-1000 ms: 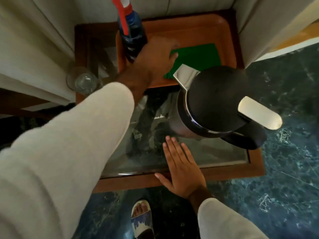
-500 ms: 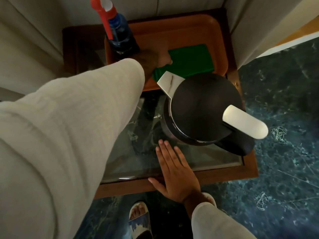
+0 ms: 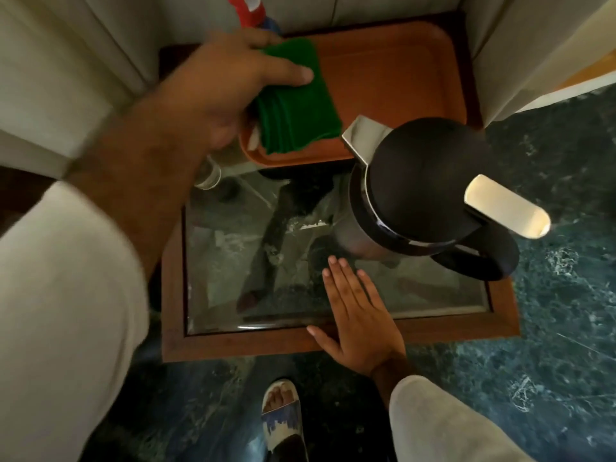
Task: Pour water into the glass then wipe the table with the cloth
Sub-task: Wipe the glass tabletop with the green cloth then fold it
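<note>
Green and folded into several layers, one cloth (image 3: 296, 105) was gripped in the left hand (image 3: 213, 91), thumb laid across its top face and the other fingers wrapped under its far edge; whether it cleared the tray or brushed it could not be told. It hung over the near left corner of one orange-brown plastic tray (image 3: 393, 81), which sat at the far end of a wood-framed glass-topped table (image 3: 233, 345). One clear drinking glass (image 3: 208, 175) stood on the table just beside the tray's near left corner, mostly hidden under the left hand. One steel jug with a black lid and black handle (image 3: 423, 191) stood upright at the right edge of the table, its spout touching or overlapping the tray's near edge. The right hand (image 3: 356, 311) lay flat on the table's near edge, fingers straight and close together, holding nothing, its fingertips near the jug's base. One blue spray bottle with a red trigger (image 3: 248, 11) showed at the tray's far left corner. One sandalled foot (image 3: 283, 418) stood on the dark green marble floor (image 3: 550, 361).
</note>
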